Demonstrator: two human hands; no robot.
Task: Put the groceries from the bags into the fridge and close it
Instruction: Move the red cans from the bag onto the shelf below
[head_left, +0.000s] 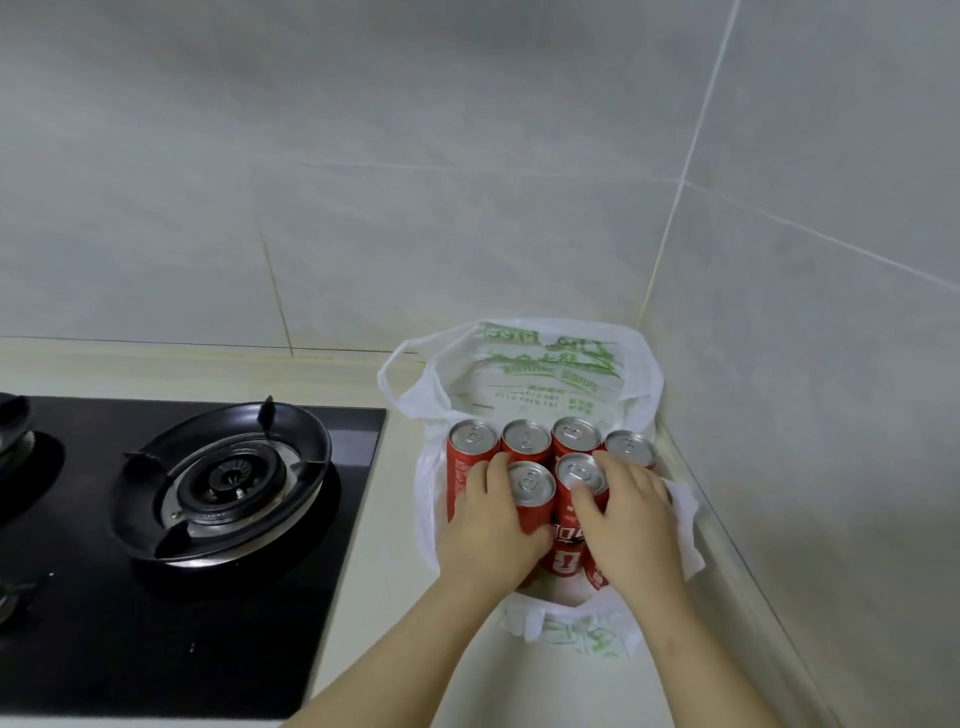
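A white plastic bag (545, 364) with green print stands open in the counter's corner. Several red soda cans with silver tops stand upright inside it, in two rows. My left hand (493, 525) wraps its fingers round the front left can (531, 483). My right hand (628, 519) grips the front right can (582, 475), thumb on its near side. The back row, such as the leftmost can (471, 439), stands untouched. The fridge is not in view.
A black gas hob (197, 545) with a round burner (228, 475) lies left of the bag. The cream counter (384, 597) runs between them. Tiled walls (467, 156) meet in a corner right behind and beside the bag.
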